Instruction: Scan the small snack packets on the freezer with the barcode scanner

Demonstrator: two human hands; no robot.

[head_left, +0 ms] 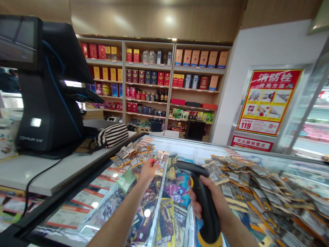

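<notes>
My right hand [205,195] is wrapped round the grip of a black barcode scanner [203,199] with yellow trim, its head pointing left. In my left hand [149,171] a small clear packet [161,160] with a pale header is pinched between thumb and fingers, above the freezer's glass top. A pile of similar small packets [133,154] lies just behind and left of that hand. To the right of the scanner spreads a larger heap of small packets [257,188] with orange and cream edges.
Beneath the glass lie wrapped ice creams [167,216]. At left, a black checkout terminal [48,103] stands on a white counter [33,171] beside a striped pouch [113,134]. Shelves of boxed goods [147,77] line the back wall. A red sign [268,101] hangs at right.
</notes>
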